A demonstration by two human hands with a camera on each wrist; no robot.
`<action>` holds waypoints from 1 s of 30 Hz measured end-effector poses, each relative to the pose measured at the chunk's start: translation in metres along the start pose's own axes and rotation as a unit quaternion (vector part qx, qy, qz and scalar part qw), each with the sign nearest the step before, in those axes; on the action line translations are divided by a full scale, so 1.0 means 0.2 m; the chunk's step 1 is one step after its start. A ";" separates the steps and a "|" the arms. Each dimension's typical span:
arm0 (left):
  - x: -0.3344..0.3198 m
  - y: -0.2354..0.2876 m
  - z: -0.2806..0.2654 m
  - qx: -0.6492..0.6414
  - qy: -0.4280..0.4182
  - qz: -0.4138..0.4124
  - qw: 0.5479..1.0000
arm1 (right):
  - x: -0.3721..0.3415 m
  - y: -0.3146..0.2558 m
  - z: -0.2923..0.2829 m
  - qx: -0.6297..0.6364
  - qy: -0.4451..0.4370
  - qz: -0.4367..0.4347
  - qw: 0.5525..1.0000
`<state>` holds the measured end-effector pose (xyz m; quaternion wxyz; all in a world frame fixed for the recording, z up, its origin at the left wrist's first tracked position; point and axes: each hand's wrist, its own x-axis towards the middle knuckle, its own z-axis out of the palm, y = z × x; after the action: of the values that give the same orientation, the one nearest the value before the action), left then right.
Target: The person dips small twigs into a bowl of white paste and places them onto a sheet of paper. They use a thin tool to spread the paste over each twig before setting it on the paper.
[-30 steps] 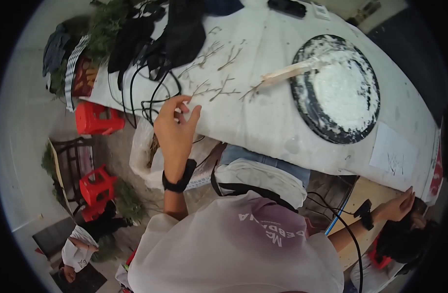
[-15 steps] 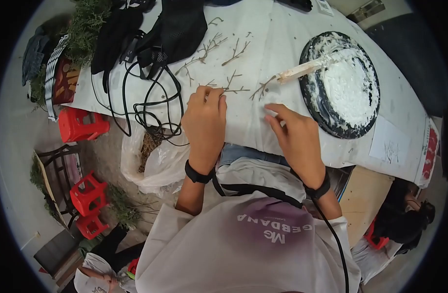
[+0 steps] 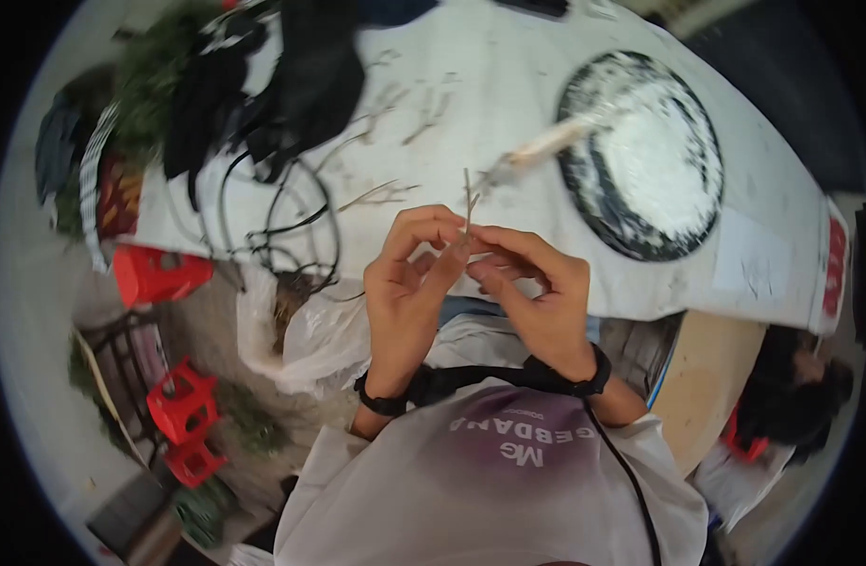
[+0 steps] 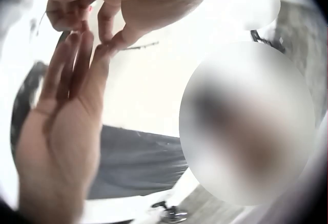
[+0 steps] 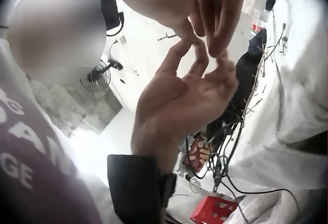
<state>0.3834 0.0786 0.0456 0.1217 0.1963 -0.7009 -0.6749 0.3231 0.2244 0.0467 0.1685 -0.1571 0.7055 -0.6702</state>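
Note:
Above the near edge of the white-covered table, both hands meet at their fingertips. The thumb and index finger of my left hand pinch a small forked twig, which points up and away. My right hand brings its thumb and index finger to the same spot and pinches the twig's lower end. In both wrist views only a thin length of the twig sticks out past the joined fingertips. Beyond the hands, a pale wooden strip leans on a round black plate spread with white paste.
More twigs lie across the table. At left are black cloth and looped cables. A paper sheet lies at right. Below the edge hang a clear plastic bag and red stools; another person is at lower right.
My right hand has come in from the far right, and the left has moved rightward to meet it. A twig from the table is now raised between their fingertips.

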 end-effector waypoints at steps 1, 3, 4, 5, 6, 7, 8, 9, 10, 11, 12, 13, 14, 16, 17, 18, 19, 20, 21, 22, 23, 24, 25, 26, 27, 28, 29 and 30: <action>-0.01 0.00 0.06 -0.114 -0.022 -0.052 0.992 | -0.03 0.01 -0.01 0.036 0.043 -0.027 0.998; -0.01 0.01 0.22 -0.323 -0.075 -0.179 0.926 | -0.11 0.03 -0.11 0.049 0.127 -0.052 0.989; -0.02 0.01 0.29 -0.327 -0.104 -0.191 0.920 | -0.15 0.03 -0.15 0.036 0.164 -0.053 0.984; -0.02 0.02 0.34 -0.366 -0.132 -0.232 0.892 | -0.18 0.04 -0.19 0.027 0.191 -0.056 0.980; -0.03 0.02 0.40 -0.401 -0.153 -0.269 0.862 | -0.20 0.04 -0.23 0.023 0.212 -0.062 0.975; -0.03 0.03 0.44 -0.432 -0.169 -0.306 0.831 | -0.23 0.03 -0.27 0.019 0.222 -0.061 0.973; -0.03 0.02 0.48 -0.430 -0.177 -0.309 0.830 | -0.27 0.02 -0.30 0.004 0.247 -0.051 0.968; -0.03 -0.02 0.53 -0.436 -0.210 -0.293 0.824 | -0.31 0.02 -0.35 -0.010 0.273 -0.042 0.961; -0.04 -0.05 0.57 -0.442 -0.242 -0.281 0.817 | -0.34 0.01 -0.39 -0.024 0.298 -0.028 0.954; -0.05 -0.07 0.61 -0.447 -0.272 -0.271 0.808 | -0.37 0.01 -0.43 -0.025 0.307 -0.025 0.951; -0.05 -0.07 0.63 -0.446 -0.279 -0.276 0.804 | -0.39 0.01 -0.48 -0.053 0.304 -0.022 0.951; -0.05 -0.07 0.66 -0.416 -0.286 -0.283 0.815 | -0.40 0.01 -0.52 -0.080 0.298 -0.020 0.951; -0.06 -0.06 0.68 -0.385 -0.291 -0.290 0.826 | -0.42 0.01 -0.57 -0.107 0.291 -0.016 0.951; -0.07 -0.04 0.69 -0.353 -0.295 -0.301 0.836 | -0.43 -0.01 -0.66 -0.163 0.316 -0.019 0.935; -0.08 -0.02 0.68 -0.299 -0.293 -0.278 0.864 | -0.43 -0.02 -0.70 -0.218 0.337 -0.028 0.916; -0.08 -0.01 0.66 -0.246 -0.290 -0.251 0.890 | -0.41 -0.01 -0.75 -0.273 0.355 -0.038 0.893; -0.09 0.00 0.64 -0.191 -0.286 -0.223 0.912 | -0.37 0.01 -0.79 -0.273 0.354 -0.037 0.894; -0.09 -0.03 0.59 -0.190 -0.287 -0.224 0.912 | -0.32 0.04 -0.85 -0.339 0.365 -0.083 0.863; -0.09 -0.08 0.53 -0.106 -0.251 -0.145 0.951 | -0.28 0.06 -0.89 -0.404 0.373 -0.128 0.825; -0.08 -0.13 0.48 -0.022 -0.214 -0.064 0.975 | -0.25 0.07 -0.91 -0.406 0.375 -0.126 0.824; -0.07 -0.17 0.46 0.063 -0.133 0.007 0.989 | -0.22 0.08 -0.92 -0.437 0.355 -0.131 0.816; -0.06 -0.20 0.45 0.147 -0.050 0.078 0.985 | -0.20 0.08 -0.93 -0.466 0.334 -0.136 0.808; -0.05 -0.25 0.42 0.144 -0.056 0.079 0.985 | -0.18 0.09 -0.94 -0.496 0.315 -0.140 0.797; -0.04 -0.31 0.38 0.178 -0.031 0.106 0.978 | -0.17 0.08 -0.95 -0.500 0.318 -0.139 0.793; -0.04 -0.37 0.35 0.214 -0.003 0.133 0.968 | -0.17 0.06 -0.97 -0.525 0.281 -0.141 0.791; -0.03 -0.38 0.34 0.251 0.024 0.158 0.955 | -0.17 0.05 -0.98 -0.547 0.244 -0.141 0.788; -0.02 -0.39 0.33 0.249 0.022 0.158 0.955 | -0.17 0.04 -0.99 -0.568 0.206 -0.142 0.784; -0.02 -0.40 0.33 0.253 0.019 0.163 0.954 | -0.17 0.03 -1.00 -0.570 0.206 -0.139 0.783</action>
<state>0.3677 0.1388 -0.0377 0.1898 0.1163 -0.8685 -0.4430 0.2636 0.4187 0.0503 -0.1957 -0.1793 0.9475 -0.1782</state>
